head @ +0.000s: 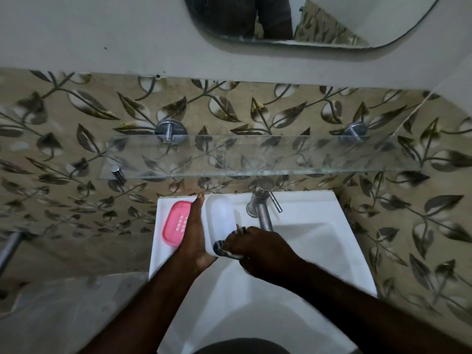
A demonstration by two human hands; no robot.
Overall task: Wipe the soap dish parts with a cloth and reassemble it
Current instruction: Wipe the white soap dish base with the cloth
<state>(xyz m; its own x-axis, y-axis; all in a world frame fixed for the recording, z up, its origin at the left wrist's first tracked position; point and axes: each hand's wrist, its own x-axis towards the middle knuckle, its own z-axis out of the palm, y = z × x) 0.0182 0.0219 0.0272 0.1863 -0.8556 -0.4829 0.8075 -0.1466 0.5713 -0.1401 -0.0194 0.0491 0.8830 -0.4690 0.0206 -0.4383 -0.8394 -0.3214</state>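
Note:
A translucent white soap dish shell point(220, 217) stands on the back ledge of the white sink point(319, 208). My left hand point(194, 231) lies along its left side with straight fingers, steadying it. My right hand point(258, 247) grips a dark striped cloth point(224, 247) and presses it against the shell's near end. The pink slotted soap dish tray point(176, 222) lies on the ledge just left of my left hand, partly hidden by it.
A steel tap point(263, 208) rises right of the shell, close to my right hand. A glass shelf point(255, 157) on metal brackets juts out above the sink. A mirror point(306, 21) hangs higher up. A metal bar point(10, 247) sticks out at far left.

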